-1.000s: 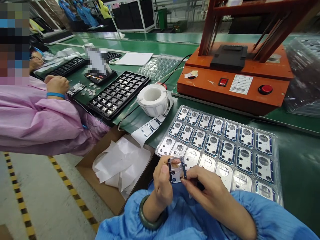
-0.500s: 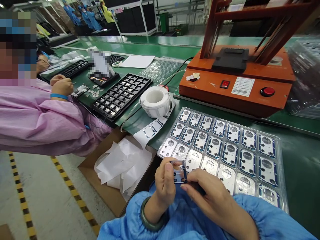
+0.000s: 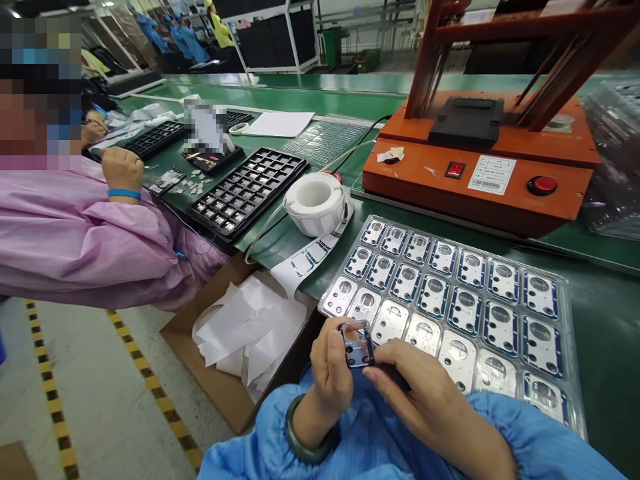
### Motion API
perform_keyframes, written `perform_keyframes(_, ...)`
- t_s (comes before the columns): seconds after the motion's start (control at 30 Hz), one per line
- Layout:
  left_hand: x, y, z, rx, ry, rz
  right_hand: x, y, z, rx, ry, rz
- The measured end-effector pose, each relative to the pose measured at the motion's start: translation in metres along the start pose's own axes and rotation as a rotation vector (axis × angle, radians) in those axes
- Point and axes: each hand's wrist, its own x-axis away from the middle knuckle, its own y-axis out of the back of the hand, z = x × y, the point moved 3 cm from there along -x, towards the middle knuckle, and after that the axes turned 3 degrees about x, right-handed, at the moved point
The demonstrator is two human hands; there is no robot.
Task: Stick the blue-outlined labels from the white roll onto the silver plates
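A small rectangular metal plate with a dark blue edge, a large round opening and smaller dark holes is held up in front of me. My left hand is closed around its left side, the thumb along the edge. At its lower right corner, my right hand pinches with thumb and forefinger. Something dark shows under the right palm, too hidden to name. Just beyond my hands lies a clear plastic tray of similar plates; those in the far rows have blue edges, while most in the near row look plain silver.
A roll of white backing tape trails a strip of frame-shaped stickers toward a cardboard box of discarded paper. Behind the tray stands an orange press machine. A black compartment tray sits by a co-worker in a pink sleeve.
The held plate has tilted slightly, showing more of its face and round opening. My hands stay nearly in place. The view shifts a little, and the co-worker's hand has changed its pose.
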Motion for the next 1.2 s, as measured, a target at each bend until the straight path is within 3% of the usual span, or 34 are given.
perform_keyframes(0.17,-0.003,-0.001,-0.005,-0.200,-0.110,0.023,-0.003,0.004,0.008,0.204,0.091,0.002)
perform_keyframes(0.53,-0.007,-0.003,-0.020,-0.334,-0.061,-0.023,-0.001,0.018,0.019,0.577,0.340,-0.126)
perform_keyframes(0.73,-0.009,-0.003,-0.021,-0.298,-0.049,-0.062,-0.007,0.025,0.023,0.679,0.391,-0.078)
perform_keyframes(0.93,-0.008,-0.003,-0.020,-0.270,0.015,-0.013,-0.010,0.029,0.023,0.729,0.488,-0.145)
perform_keyframes(1.1,-0.010,-0.002,-0.019,-0.281,0.044,-0.029,-0.014,0.031,0.016,0.748,0.455,-0.098)
perform_keyframes(1.2,-0.011,-0.001,-0.018,-0.287,0.042,-0.028,-0.015,0.035,0.014,0.728,0.424,-0.159)
